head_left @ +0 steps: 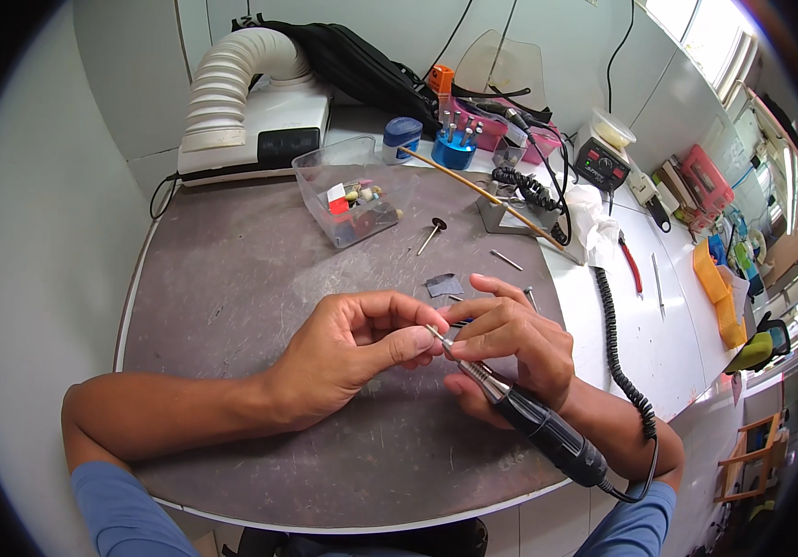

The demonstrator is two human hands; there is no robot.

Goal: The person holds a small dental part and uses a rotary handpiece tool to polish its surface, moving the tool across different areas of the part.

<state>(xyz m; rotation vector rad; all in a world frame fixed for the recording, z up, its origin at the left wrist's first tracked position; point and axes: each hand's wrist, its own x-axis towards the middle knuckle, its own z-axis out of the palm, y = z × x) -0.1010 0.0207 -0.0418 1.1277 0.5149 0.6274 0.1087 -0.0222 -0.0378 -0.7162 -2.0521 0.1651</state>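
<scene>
A black and silver rotary tool handpiece (552, 436) lies slanted in my right hand (534, 353), its cord trailing off the rear end. The fingers of that hand are closed near its metal nose. A thin bit (434, 331) sticks out of the nose toward my left hand (348, 348). My left thumb and index finger are pinched together at the bit's tip; whatever small thing they may hold is hidden. Just beyond the hands lies a small piece of dark grey sandpaper (442, 285), with a mandrel with a dark disc (432, 234) farther back.
A clear plastic bin (325, 200) with small polishing bits stands behind. A wooden stick (473, 190) rests across a grey stand (501, 218). A coiled cord (611, 343) hangs at the right, near red-handled pliers (631, 265). A white hose unit (250, 135) stands back left.
</scene>
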